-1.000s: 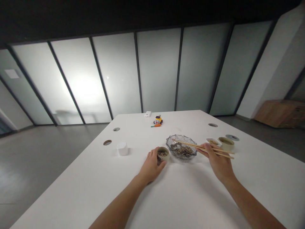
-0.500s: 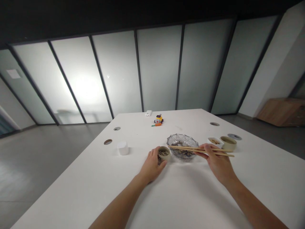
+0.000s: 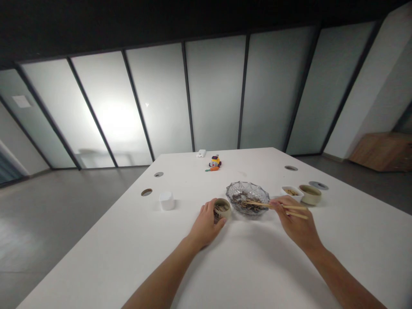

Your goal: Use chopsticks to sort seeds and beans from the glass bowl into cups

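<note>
My left hand (image 3: 206,224) is wrapped round the near left side of a small beige cup (image 3: 227,213), which stands on the white table with dark, seed-like bits inside. Just right of the cup sits a scalloped clear glass bowl (image 3: 262,194) holding more of these dark, slender bits. A pair of wooden chopsticks (image 3: 294,207) is gripped in my right hand (image 3: 296,225), beside the bowl's right edge. Their tips reach into the bowl, among the bits.
Beyond my right hand stand a white square dish (image 3: 300,197) with light brown pieces and a second beige cup (image 3: 311,201). A white container (image 3: 166,201) is at the left. Farther back lie a yellow toy vehicle (image 3: 215,161), an orange toy carrot (image 3: 212,169) and a white box-like object (image 3: 201,153).
The chopstick tips have moved right and down, from near the cup's rim into the glass bowl. My left hand keeps its hold on the cup.
</note>
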{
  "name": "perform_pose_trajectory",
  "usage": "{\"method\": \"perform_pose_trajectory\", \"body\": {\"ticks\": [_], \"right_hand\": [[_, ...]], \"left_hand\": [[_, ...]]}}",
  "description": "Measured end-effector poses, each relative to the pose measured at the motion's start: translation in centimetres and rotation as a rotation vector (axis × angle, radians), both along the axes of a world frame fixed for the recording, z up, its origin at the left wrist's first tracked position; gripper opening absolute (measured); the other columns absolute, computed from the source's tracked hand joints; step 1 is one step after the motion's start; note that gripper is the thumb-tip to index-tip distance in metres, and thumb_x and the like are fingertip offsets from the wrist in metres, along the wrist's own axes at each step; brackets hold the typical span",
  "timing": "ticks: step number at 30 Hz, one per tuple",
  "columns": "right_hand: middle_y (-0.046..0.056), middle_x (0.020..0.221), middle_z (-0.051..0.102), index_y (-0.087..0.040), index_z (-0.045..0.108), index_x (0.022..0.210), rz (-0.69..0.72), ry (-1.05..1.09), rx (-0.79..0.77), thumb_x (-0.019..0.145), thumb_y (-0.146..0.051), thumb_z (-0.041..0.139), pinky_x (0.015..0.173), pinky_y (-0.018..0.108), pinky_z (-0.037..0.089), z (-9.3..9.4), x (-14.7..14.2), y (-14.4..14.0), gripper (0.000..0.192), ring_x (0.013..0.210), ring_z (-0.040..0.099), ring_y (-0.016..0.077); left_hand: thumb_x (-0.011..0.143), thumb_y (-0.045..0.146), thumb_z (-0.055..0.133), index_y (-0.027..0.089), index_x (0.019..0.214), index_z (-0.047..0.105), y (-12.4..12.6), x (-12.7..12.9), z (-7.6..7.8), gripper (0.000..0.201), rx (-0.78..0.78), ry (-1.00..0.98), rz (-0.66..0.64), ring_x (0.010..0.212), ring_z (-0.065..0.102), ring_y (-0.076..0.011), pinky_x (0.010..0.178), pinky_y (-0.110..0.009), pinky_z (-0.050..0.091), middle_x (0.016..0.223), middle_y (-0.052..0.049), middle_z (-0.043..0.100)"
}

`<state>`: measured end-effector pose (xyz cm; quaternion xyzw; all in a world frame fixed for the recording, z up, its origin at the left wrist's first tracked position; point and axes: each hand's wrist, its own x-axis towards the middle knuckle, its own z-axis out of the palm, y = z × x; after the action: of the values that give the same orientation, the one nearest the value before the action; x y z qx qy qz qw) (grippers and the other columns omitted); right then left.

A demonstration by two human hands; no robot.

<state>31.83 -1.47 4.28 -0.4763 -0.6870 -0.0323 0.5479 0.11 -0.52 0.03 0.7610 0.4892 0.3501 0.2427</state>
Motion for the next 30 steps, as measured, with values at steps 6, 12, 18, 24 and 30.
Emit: {"method": "perform_pose_trajectory", "body": {"ticks": [6, 12, 18, 24, 30], "right_hand": [[0.006, 0.090, 0.084, -0.029, 0.082, 0.089, 0.026, 0.024, -0.055, 0.107, -0.083, 0.054, 0.076, 0.040, 0.062, -0.46, 0.29, 0.30, 0.063, 0.084, 0.079, 0.0271], [0.008, 0.094, 0.086, -0.029, 0.083, 0.091, 0.054, 0.054, -0.094, 0.105, -0.084, 0.056, 0.078, 0.041, 0.063, -0.74, 0.20, 0.42, 0.063, 0.090, 0.080, 0.0287], [0.007, 0.093, 0.085, -0.029, 0.083, 0.089, 0.055, 0.086, -0.113, 0.103, -0.086, 0.057, 0.078, 0.043, 0.064, -0.51, 0.17, 0.30, 0.064, 0.087, 0.080, 0.0286], [0.008, 0.092, 0.085, -0.029, 0.083, 0.088, 0.067, 0.112, -0.093, 0.101, -0.085, 0.063, 0.079, 0.043, 0.065, -0.15, -0.09, 0.01, 0.061, 0.086, 0.079, 0.0289], [0.009, 0.094, 0.084, -0.028, 0.084, 0.089, 0.116, 0.101, -0.147, 0.101, -0.084, 0.065, 0.080, 0.044, 0.065, -0.35, -0.41, 0.04, 0.060, 0.088, 0.080, 0.0296]], "left_hand": [[0.098, 0.033, 0.075, 0.022, 0.165, 0.047, -0.07, -0.01, 0.08, 0.073, -0.001, -0.004, -0.001, 0.156, 0.053, -0.0361, 0.135, -0.055, 0.041, 0.164, -0.017, 0.060], [0.097, 0.031, 0.075, 0.025, 0.163, 0.049, -0.22, 0.09, 0.31, 0.072, 0.009, -0.019, -0.007, 0.153, 0.055, -0.0351, 0.133, -0.054, 0.043, 0.162, -0.016, 0.062], [0.098, 0.031, 0.075, 0.025, 0.163, 0.049, -0.29, 0.02, 0.35, 0.071, 0.012, -0.012, -0.008, 0.152, 0.056, -0.0354, 0.133, -0.055, 0.044, 0.162, -0.015, 0.062], [0.098, 0.031, 0.076, 0.027, 0.164, 0.049, -0.24, -0.07, 0.20, 0.071, 0.018, -0.026, -0.010, 0.152, 0.056, -0.0356, 0.132, -0.055, 0.044, 0.162, -0.014, 0.062], [0.099, 0.032, 0.076, 0.025, 0.165, 0.048, -0.21, 0.00, 0.23, 0.072, 0.006, -0.008, -0.003, 0.154, 0.055, -0.0361, 0.133, -0.055, 0.043, 0.163, -0.016, 0.061]]}}
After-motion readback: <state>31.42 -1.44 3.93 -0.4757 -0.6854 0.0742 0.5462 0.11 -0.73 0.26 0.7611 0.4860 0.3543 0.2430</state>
